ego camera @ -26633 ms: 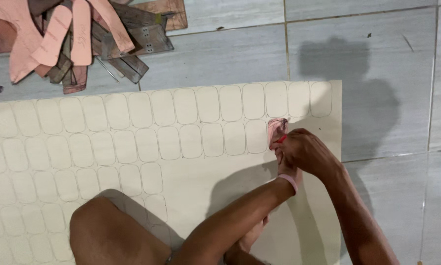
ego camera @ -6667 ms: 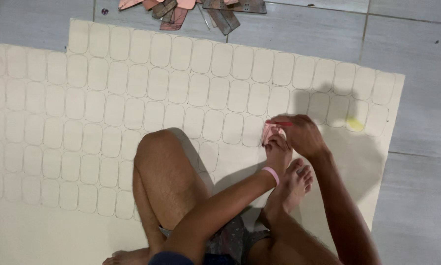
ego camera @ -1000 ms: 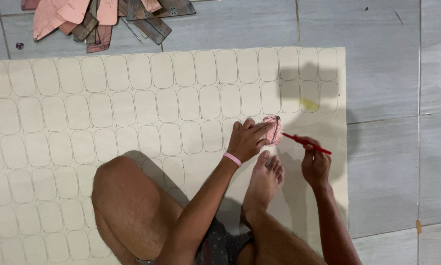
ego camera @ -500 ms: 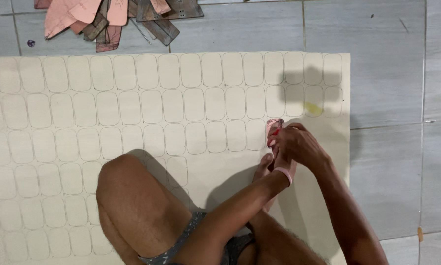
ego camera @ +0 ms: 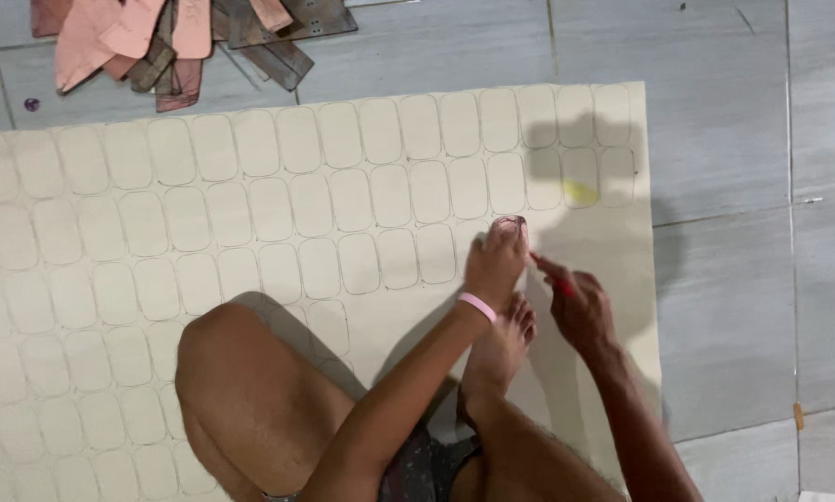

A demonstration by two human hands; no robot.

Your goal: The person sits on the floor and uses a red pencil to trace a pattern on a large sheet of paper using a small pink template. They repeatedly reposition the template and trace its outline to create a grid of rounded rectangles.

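On the floor: I sit on the grey tiled floor (ego camera: 734,121) with a large cream sheet (ego camera: 390,316) spread flat under my legs, so it lies steady while I mark it.
Sheet: rows of rounded oblong outlines already cover most of it; the part nearest my hands, toward its right edge, is bare.
Left hand: my left hand (ego camera: 495,265), a pink band (ego camera: 477,307) on its wrist, presses a small pinkish template (ego camera: 509,224) flat onto the sheet at the end of a row, fingers pressed together on top of it so it cannot slide.
Right hand: my right hand (ego camera: 580,307) is just beside the left, fingers pinching a thin red pen (ego camera: 546,271) whose tip points at the template's edge.
Foot: my bare foot (ego camera: 499,344) rests on the sheet right below both hands, weighting it down.
Yellow mark: a small yellow smear (ego camera: 580,192) sits on the sheet above my right hand, apart from the template.
Far pile: pink and dark brown cut pieces (ego camera: 171,42) lie heaped on the floor beyond the sheet's far edge, well apart from my hands.
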